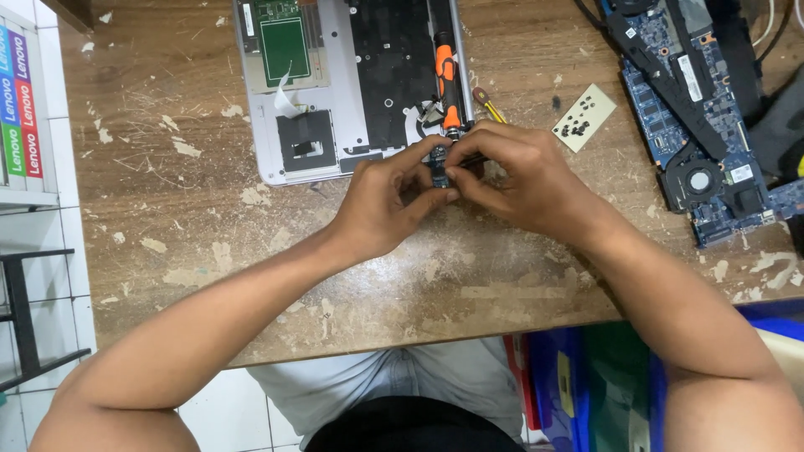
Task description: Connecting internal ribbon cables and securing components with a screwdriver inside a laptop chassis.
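Note:
My left hand (392,201) and my right hand (511,172) meet over the worn wooden table (209,201), both pinching a small blue circuit board piece (439,173) between the fingertips. Most of that piece is hidden by my fingers. Just beyond my hands lies an opened silver laptop base (335,84), inside up, with a green board and a black panel. An orange and black screwdriver (448,79) lies on its right side. A second tool with a yellow handle (489,105) pokes out above my right hand.
A small cream card with several black screws (584,117) lies right of the laptop. A blue motherboard with a fan (699,125) occupies the far right. White shelving with coloured boxes (21,100) stands left; blue bins (578,389) sit under the table.

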